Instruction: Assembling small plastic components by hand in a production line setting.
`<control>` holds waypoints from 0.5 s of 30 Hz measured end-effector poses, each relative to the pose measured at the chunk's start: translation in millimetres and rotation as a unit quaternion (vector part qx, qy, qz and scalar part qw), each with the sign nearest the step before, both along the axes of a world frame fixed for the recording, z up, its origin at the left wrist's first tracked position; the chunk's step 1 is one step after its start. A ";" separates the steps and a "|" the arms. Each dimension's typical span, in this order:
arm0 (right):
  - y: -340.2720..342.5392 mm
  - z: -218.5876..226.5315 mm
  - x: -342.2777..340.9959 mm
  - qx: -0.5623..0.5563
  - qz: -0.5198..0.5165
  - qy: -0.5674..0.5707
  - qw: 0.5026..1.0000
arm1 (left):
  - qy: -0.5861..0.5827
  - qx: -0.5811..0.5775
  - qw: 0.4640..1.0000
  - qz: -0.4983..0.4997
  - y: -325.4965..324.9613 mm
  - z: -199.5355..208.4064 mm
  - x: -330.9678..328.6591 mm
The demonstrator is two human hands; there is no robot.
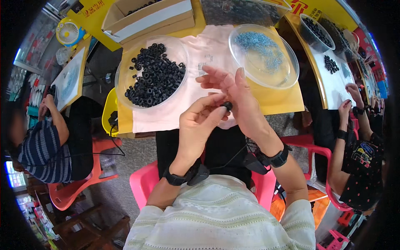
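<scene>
My left hand and my right hand meet over the front edge of the table, pinching a small black ring-shaped part between their fingertips. The left fingers close on the part; the right thumb and a finger touch it while the other right fingers spread out. Behind my left hand stands a clear round bowl heaped with several black ring parts. Behind my right hand is a second clear bowl holding small blue-grey metal pieces.
A pale pink cloth covers the yellow table. A cardboard box stands at the back. One person sits at my left, another at my right at a neighbouring table. Pink and red plastic chairs stand below.
</scene>
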State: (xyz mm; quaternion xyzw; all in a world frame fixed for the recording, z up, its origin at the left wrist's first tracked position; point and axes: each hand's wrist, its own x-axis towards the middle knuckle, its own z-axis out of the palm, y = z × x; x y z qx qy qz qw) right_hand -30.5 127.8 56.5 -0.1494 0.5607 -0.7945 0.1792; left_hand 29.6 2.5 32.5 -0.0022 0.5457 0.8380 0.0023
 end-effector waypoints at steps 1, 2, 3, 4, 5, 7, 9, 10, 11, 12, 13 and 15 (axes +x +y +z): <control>1.3 0.3 0.1 -0.004 -0.011 -0.001 1.000 | -0.008 0.053 0.999 0.001 -2.6 1.2 1.3; 3.6 1.8 1.1 0.042 -0.033 0.037 0.998 | -0.014 0.093 0.996 0.008 -5.2 4.2 1.6; 7.4 4.0 3.1 0.087 -0.055 0.075 0.992 | -0.023 0.126 0.992 0.020 -7.6 5.8 1.3; 9.5 5.2 4.5 0.132 -0.077 0.112 0.982 | -0.031 0.159 0.986 0.032 -10.2 7.1 0.4; 9.6 -1.3 5.2 0.130 -0.102 0.116 0.979 | -0.029 0.165 0.985 0.034 -12.5 6.5 -0.5; 13.8 -1.4 8.8 0.166 -0.087 0.182 0.965 | -0.025 0.177 0.983 0.037 -16.7 4.0 -3.1; 12.3 1.8 12.5 0.194 -0.087 0.233 0.949 | -0.019 0.177 0.983 0.039 -17.4 3.0 -4.8; 12.3 1.3 12.4 0.201 -0.086 0.241 0.946 | -0.016 0.176 0.983 0.040 -17.6 2.5 -5.1; 12.4 1.1 11.9 0.208 -0.084 0.248 0.942 | -0.016 0.165 0.986 0.033 -17.6 2.1 -4.4; 12.7 0.9 11.8 0.215 -0.083 0.256 0.939 | -0.015 0.154 0.988 0.026 -17.5 1.6 -3.6; 13.4 1.4 12.2 0.217 -0.080 0.247 0.941 | -0.015 0.143 0.989 0.019 -17.6 1.3 -3.0; 15.7 3.4 12.6 0.223 -0.073 0.228 0.945 | -0.020 0.118 0.993 0.018 -17.0 1.1 -3.5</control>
